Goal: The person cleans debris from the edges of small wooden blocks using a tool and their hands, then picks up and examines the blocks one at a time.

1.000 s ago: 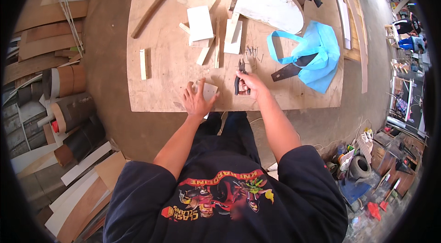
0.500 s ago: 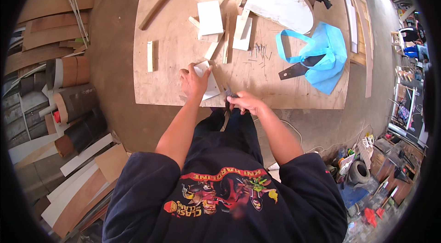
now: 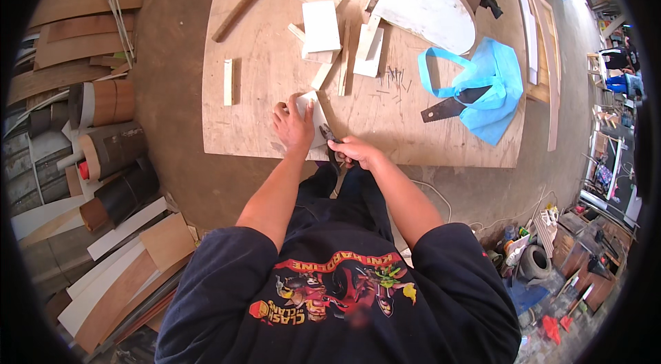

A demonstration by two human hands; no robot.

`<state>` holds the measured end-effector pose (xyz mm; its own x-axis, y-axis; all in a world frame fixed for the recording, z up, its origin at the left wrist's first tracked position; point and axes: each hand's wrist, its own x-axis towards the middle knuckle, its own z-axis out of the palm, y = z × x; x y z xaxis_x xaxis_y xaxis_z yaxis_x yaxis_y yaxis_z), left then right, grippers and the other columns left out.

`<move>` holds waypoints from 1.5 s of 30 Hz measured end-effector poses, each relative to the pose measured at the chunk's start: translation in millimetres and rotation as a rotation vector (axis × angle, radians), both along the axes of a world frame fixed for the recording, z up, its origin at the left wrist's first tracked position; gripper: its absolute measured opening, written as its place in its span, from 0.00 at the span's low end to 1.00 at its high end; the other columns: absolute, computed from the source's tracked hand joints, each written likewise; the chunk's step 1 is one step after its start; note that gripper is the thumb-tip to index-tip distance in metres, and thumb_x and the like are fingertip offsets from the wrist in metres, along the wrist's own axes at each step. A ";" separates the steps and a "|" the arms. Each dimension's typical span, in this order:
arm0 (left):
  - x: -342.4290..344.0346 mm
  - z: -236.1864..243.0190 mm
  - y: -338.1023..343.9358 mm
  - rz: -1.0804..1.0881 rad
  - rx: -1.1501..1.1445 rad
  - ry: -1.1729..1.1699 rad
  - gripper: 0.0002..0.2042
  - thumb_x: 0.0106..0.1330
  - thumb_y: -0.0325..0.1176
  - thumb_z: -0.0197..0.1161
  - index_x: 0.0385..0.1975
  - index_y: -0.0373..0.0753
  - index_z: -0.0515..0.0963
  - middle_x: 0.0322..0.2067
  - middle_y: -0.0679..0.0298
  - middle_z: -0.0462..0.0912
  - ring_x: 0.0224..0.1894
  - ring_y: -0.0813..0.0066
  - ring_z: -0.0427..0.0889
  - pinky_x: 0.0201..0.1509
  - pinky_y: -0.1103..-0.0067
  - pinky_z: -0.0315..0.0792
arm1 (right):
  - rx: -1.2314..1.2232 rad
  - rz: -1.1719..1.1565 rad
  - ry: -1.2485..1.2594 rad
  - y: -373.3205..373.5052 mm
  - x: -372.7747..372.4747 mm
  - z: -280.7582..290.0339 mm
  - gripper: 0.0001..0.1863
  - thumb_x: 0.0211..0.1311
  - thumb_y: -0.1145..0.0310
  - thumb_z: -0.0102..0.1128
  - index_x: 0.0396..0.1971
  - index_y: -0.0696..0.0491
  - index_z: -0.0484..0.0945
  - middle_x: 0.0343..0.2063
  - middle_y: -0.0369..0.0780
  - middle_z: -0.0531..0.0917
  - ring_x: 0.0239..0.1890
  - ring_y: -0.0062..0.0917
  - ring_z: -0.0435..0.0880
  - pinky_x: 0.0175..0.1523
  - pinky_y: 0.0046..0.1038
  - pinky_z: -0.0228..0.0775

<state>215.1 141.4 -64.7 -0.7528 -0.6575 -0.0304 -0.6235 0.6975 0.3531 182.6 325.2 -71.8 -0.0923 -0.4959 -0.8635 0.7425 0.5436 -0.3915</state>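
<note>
My left hand [image 3: 295,127] grips a small white-faced board [image 3: 319,115] at the near edge of the worktable, its fingers over the board's left side. In my right hand [image 3: 354,149] is a pair of dark pliers [image 3: 328,134], with the jaws against or just above the board's right edge; I cannot tell whether they touch it. What the jaws hold, if anything, is too small to make out. Loose nails [image 3: 396,80] lie farther right. Beyond the board are narrow wood strips [image 3: 344,59] and another white-faced piece [image 3: 321,25].
A hammer [image 3: 251,1] lies at the far left of the plywood tabletop [image 3: 261,75], near a separate strip [image 3: 228,82]. On the right, a handsaw [image 3: 444,110] sticks out of a blue cloth bag [image 3: 506,82]. A curved white panel [image 3: 427,3] stands farther back.
The pliers have moved left and a little away from me, closer to the white-faced board. My left hand stays on the board, its fingers slightly shifted.
</note>
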 end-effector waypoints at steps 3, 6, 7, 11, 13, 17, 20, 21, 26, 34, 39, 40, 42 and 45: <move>1.9 -4.2 2.3 0.017 -0.013 0.006 0.22 0.71 0.51 0.60 0.62 0.56 0.72 0.56 0.55 0.69 0.63 0.50 0.65 0.65 0.54 0.59 | -0.013 -0.033 -0.007 -4.3 1.8 -1.7 0.21 0.69 0.44 0.62 0.33 0.49 0.81 0.21 0.29 0.77 0.20 0.15 0.69 0.26 0.27 0.69; 3.7 -11.3 4.5 0.039 -0.030 0.036 0.20 0.73 0.47 0.57 0.63 0.56 0.71 0.61 0.55 0.66 0.69 0.47 0.57 0.70 0.52 0.51 | -0.009 -0.083 -0.060 -12.7 3.2 15.1 0.21 0.70 0.44 0.61 0.34 0.49 0.81 0.24 0.32 0.81 0.24 0.19 0.78 0.28 0.28 0.74; 3.8 -13.0 5.3 0.061 -0.012 0.045 0.19 0.74 0.45 0.56 0.64 0.57 0.71 0.64 0.55 0.64 0.72 0.46 0.53 0.72 0.51 0.48 | -0.007 -0.126 -0.105 -13.9 2.8 21.9 0.21 0.71 0.45 0.60 0.36 0.50 0.81 0.28 0.35 0.85 0.27 0.21 0.83 0.28 0.28 0.75; 3.7 -17.7 6.4 0.060 0.000 -0.008 0.20 0.75 0.46 0.52 0.66 0.60 0.69 0.67 0.58 0.61 0.73 0.48 0.52 0.73 0.52 0.47 | -0.076 -0.109 -0.112 -10.2 7.0 12.8 0.21 0.72 0.46 0.58 0.39 0.53 0.79 0.31 0.39 0.87 0.29 0.26 0.88 0.27 0.29 0.77; 2.6 -18.1 8.5 0.063 -0.006 0.036 0.19 0.75 0.44 0.54 0.64 0.57 0.70 0.66 0.57 0.62 0.74 0.47 0.51 0.72 0.51 0.47 | -0.033 -0.101 -0.039 -13.1 12.2 12.3 0.21 0.74 0.48 0.57 0.41 0.55 0.78 0.29 0.41 0.86 0.26 0.28 0.87 0.25 0.31 0.76; 2.8 -17.7 8.7 0.068 0.023 0.012 0.19 0.75 0.45 0.53 0.64 0.57 0.70 0.66 0.56 0.62 0.74 0.47 0.51 0.72 0.50 0.46 | -0.031 -0.155 -0.004 -15.8 18.7 18.7 0.20 0.74 0.50 0.57 0.41 0.56 0.76 0.28 0.42 0.86 0.24 0.28 0.87 0.25 0.31 0.76; -1.4 -19.5 11.0 0.103 -0.041 -0.028 0.17 0.76 0.46 0.51 0.63 0.60 0.71 0.67 0.60 0.61 0.74 0.52 0.52 0.71 0.52 0.48 | -0.026 -0.167 0.035 -18.5 17.2 25.2 0.19 0.74 0.52 0.58 0.39 0.56 0.76 0.26 0.43 0.85 0.24 0.29 0.86 0.24 0.30 0.76; -1.2 -19.4 11.7 0.104 -0.048 -0.039 0.17 0.76 0.46 0.51 0.63 0.59 0.71 0.67 0.60 0.61 0.74 0.52 0.51 0.71 0.52 0.48 | -0.006 -0.178 0.034 -19.6 18.2 27.3 0.19 0.74 0.52 0.58 0.39 0.57 0.76 0.25 0.43 0.85 0.23 0.29 0.86 0.24 0.30 0.76; -0.1 -17.8 11.1 0.092 0.012 -0.059 0.19 0.76 0.45 0.51 0.65 0.58 0.68 0.68 0.57 0.59 0.75 0.47 0.50 0.72 0.50 0.46 | 0.085 -0.207 0.000 -29.7 15.5 52.1 0.20 0.73 0.52 0.58 0.38 0.58 0.76 0.24 0.43 0.84 0.21 0.29 0.85 0.24 0.31 0.77; -1.6 -21.2 9.7 0.087 0.004 -0.052 0.18 0.76 0.46 0.50 0.64 0.59 0.68 0.68 0.57 0.59 0.75 0.45 0.48 0.73 0.49 0.45 | -0.023 -0.123 -0.006 -16.7 12.1 27.1 0.22 0.75 0.48 0.54 0.46 0.55 0.77 0.31 0.42 0.87 0.28 0.28 0.89 0.29 0.30 0.77; -1.8 -20.5 11.2 0.088 0.002 -0.035 0.18 0.76 0.45 0.51 0.64 0.58 0.68 0.68 0.55 0.59 0.75 0.45 0.49 0.73 0.49 0.46 | -0.081 -0.141 -0.145 -11.7 11.7 4.0 0.22 0.76 0.47 0.53 0.46 0.53 0.78 0.33 0.39 0.88 0.29 0.25 0.89 0.29 0.28 0.75; -1.3 -21.4 10.8 0.089 -0.006 -0.026 0.18 0.76 0.45 0.51 0.64 0.58 0.68 0.68 0.55 0.59 0.75 0.45 0.49 0.73 0.49 0.47 | -0.081 -0.131 -0.115 -13.5 11.7 4.6 0.22 0.75 0.47 0.54 0.44 0.54 0.78 0.31 0.39 0.88 0.28 0.25 0.88 0.28 0.28 0.74; -0.1 -23.0 9.9 0.088 -0.013 -0.020 0.18 0.76 0.45 0.51 0.64 0.57 0.68 0.68 0.55 0.59 0.75 0.45 0.49 0.72 0.49 0.47 | -0.079 -0.125 -0.089 -15.1 14.0 6.9 0.22 0.75 0.48 0.55 0.42 0.54 0.79 0.29 0.39 0.88 0.26 0.25 0.88 0.26 0.29 0.74; -1.2 -23.1 9.7 0.091 -0.014 -0.038 0.18 0.76 0.44 0.51 0.64 0.56 0.68 0.68 0.55 0.60 0.75 0.45 0.49 0.72 0.49 0.47 | -0.027 -0.145 -0.045 -17.8 13.1 16.6 0.20 0.72 0.50 0.59 0.36 0.55 0.79 0.24 0.39 0.85 0.23 0.27 0.86 0.27 0.32 0.74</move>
<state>213.9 151.0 -87.7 -0.6886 -0.7236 -0.0480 -0.6971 0.6423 0.3185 195.7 307.4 -55.2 -0.1263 -0.5035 -0.8547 0.8296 0.4188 -0.3692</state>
